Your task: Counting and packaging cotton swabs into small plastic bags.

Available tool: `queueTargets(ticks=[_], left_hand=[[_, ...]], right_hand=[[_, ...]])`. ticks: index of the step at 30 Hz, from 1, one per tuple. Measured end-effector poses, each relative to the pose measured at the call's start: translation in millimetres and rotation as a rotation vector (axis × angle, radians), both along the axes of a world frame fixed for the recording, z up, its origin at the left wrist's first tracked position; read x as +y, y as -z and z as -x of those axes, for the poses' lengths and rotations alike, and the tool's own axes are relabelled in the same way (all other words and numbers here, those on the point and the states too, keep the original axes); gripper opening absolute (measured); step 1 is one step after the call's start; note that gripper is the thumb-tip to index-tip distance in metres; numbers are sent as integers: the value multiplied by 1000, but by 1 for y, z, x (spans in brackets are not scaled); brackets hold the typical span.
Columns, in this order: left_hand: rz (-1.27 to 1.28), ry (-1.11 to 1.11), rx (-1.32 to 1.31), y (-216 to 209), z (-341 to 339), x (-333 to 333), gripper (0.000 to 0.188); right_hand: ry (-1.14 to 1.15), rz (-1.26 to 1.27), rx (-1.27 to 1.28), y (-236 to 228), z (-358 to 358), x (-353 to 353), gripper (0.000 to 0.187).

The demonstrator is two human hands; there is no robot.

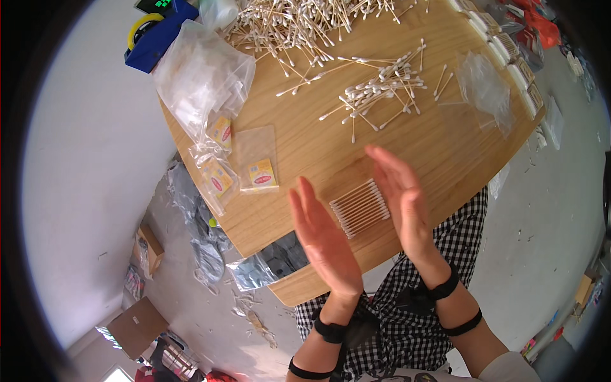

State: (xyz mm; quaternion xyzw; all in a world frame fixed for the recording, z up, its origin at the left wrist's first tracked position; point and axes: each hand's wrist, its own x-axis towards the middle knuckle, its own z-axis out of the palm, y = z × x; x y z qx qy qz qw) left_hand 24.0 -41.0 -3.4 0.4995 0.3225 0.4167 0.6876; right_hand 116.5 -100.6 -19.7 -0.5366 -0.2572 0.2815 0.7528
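Left hand (324, 239) and right hand (401, 200) are held flat and open, palms facing each other, nothing gripped. An aligned row of cotton swabs (360, 207) is bracketed between them on the wooden table (439, 153); contact with the swab ends cannot be confirmed from this angle. A loose swab cluster (380, 89) is seen ahead of the right hand. Small clear bags with printed inserts (258, 167) are laid left of the left hand.

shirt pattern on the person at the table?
Black-and-white check shirt, seen best in the head view, below the wooden table.
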Motion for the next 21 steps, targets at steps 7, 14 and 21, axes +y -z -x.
queueTargets(ticks=[7, 14, 21], left_hand=[[-534, 146, 549, -17, 26, 13, 94], [-1122, 540, 1182, 6, 13, -8, 105], [-1137, 507, 1171, 12, 15, -10, 104]], right_hand=[[232, 163, -197, -8, -29, -44, 33], [68, 347, -799, -2, -33, -46, 18], [29, 413, -946, 2, -31, -44, 14]])
